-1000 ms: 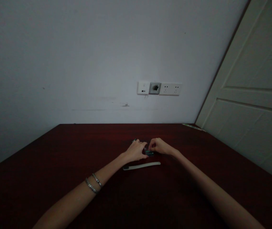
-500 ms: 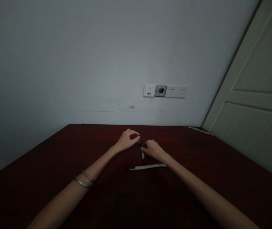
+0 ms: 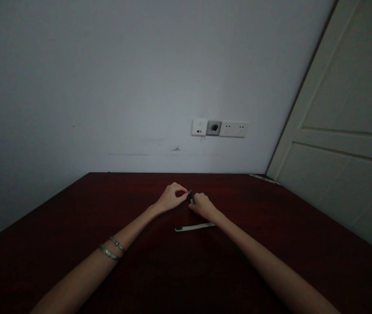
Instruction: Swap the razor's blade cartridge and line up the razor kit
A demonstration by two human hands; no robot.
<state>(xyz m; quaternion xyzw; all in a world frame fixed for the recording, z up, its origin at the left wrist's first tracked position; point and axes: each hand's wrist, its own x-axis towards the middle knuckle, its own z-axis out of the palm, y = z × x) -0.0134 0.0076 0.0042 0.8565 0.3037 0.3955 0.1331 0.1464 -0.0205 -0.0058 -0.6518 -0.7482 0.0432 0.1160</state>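
Note:
My right hand (image 3: pixel 203 206) is closed around a slim dark-and-white object (image 3: pixel 191 198), whose dark top end stands out above the fingers. Most of its pale body is hidden by that hand, and its exact kind is too small and dim to make out. At the dark end, my left hand (image 3: pixel 172 198) is pinched, thumb and forefinger together at the tip. Below both hands a long white strip (image 3: pixel 194 227) with a dark left end lies on the table, its right end passing behind my right wrist.
The dark red tabletop (image 3: pixel 133 279) reaches back to a pale wall with a row of sockets (image 3: pixel 233 129). At the right stands a white panelled door (image 3: pixel 343 174). A thin pale strip (image 3: pixel 264 178) lies along the table's far right edge.
My left finger and thumb have closed to a pinch at the object's dark end. My right hand now covers more of its pale body. The view has shifted slightly to the right.

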